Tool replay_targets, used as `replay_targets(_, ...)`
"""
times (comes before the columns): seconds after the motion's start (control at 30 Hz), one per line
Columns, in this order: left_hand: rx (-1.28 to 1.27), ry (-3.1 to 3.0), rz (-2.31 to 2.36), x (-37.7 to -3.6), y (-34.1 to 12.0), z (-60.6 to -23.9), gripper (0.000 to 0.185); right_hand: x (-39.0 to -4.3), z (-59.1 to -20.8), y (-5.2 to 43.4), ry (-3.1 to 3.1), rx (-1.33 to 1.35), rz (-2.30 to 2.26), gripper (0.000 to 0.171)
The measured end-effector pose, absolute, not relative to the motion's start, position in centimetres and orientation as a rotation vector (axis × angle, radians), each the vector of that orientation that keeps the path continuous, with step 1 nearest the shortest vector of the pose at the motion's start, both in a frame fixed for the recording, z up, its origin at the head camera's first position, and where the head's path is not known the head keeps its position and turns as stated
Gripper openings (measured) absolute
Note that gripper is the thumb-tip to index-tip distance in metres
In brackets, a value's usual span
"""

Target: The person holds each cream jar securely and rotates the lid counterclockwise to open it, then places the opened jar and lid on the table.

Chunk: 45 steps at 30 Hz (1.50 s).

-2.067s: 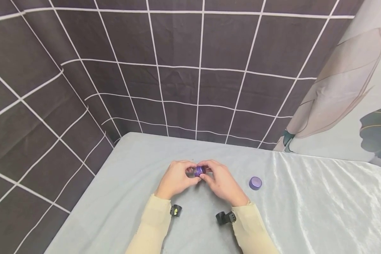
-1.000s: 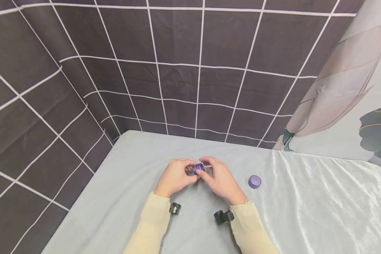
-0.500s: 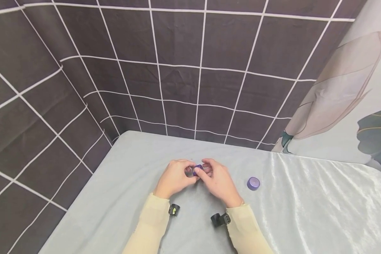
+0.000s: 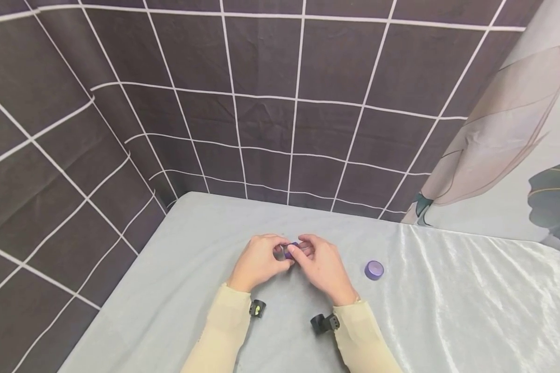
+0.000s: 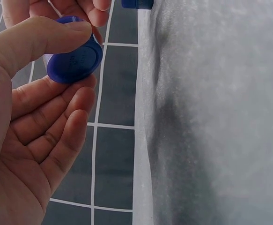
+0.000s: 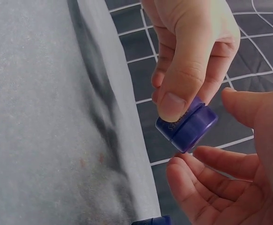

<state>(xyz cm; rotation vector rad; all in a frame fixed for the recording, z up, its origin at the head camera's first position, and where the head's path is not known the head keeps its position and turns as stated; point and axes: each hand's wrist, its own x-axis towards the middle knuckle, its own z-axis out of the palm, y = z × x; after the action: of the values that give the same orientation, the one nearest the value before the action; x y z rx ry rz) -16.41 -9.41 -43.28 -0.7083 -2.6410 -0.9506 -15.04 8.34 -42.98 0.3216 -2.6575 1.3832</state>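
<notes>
Left hand [image 4: 255, 263] grasping a small purple jar [image 6: 195, 129], the thumb [image 6: 179, 91] laid across one side and other fingers behind it. Right hand [image 4: 321, 267] released at the other end of the jar: its thumb and fingers stand parted about the jar, the thumb a little off it in the right wrist view; whether a fingertip touches the lower rim cannot be told. The jar is held off the cloth [image 4: 448, 290], with the dark grid-patterned wall [image 4: 261, 122] behind it. A seam [image 6: 188, 123] runs round the jar; how tightly its two parts meet is not shown.

Stage, as judged: partway. The jar is in hand with its parts together, but is not yet set down; to the right of the jar, a second jar or cap [image 4: 374, 270] (which, cannot be told) rests untouched.

Edges and room: beyond the jar, the cloth ends at the wall; to its left lies a slanting side edge. Room to move appears widest rightward of the jar. On its near side, the left camera [image 4: 257, 309] and right camera [image 4: 324, 323] narrow the gap
</notes>
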Motion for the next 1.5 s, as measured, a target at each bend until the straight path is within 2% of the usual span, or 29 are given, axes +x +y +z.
replay_targets(0.73, -0.727, -2.625, -0.963, -16.44, -9.26, -43.37, 0.031, -15.10, -43.17, 8.42, -2.639, 0.390, 1.375, 0.027)
replay_targets(1.5, -0.739, -2.654, -0.958, -16.53, -9.42, -43.26, 0.030, -15.05, -43.10, 8.48, -2.663, 0.419, 1.313, 0.028)
